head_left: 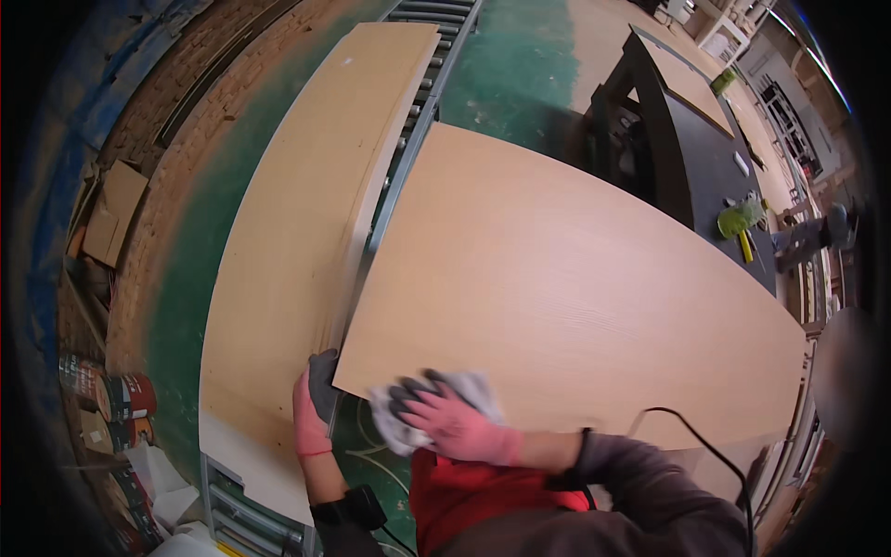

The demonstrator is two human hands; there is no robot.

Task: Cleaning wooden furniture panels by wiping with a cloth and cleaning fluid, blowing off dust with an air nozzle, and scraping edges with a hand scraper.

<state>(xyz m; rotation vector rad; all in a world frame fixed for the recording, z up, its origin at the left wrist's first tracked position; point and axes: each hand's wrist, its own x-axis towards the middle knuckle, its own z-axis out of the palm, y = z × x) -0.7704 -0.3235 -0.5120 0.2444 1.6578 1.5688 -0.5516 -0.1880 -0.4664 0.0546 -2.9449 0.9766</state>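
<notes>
A green floor (pixel 506 65) spreads beyond the broad wooden panel (pixel 575 288), which lies pale and smooth in front of the person. Left of the broad panel, long wooden boards (pixel 288 213) rest on a roller conveyor (pixel 453 19), whose metal rail runs close along the broad panel's left edge. Past the broad panel's far right edge stands a dark tabletop (pixel 691 153) bearing a smaller board (pixel 682 79). Well to the left of the broad panel, beyond the boards, sit a cardboard box (pixel 116 213) and, closer to the person, several round cans (pixel 127 397).

Both hands wear pink gloves with grey fingers. The right hand (pixel 455 422) lies palm down over a white cloth (pixel 481 395) near the broad panel's near left corner; blur hides whether its fingers clench the cloth or only press it. The left hand (pixel 314 399) is right at that corner, between the broad panel and the boards; I cannot tell whether it grasps anything. The crumpled cloth reaches past the broad panel's near edge. On the tabletop, beyond the broad panel, are a green object (pixel 740 218) and a slim yellow piece (pixel 745 246).
</notes>
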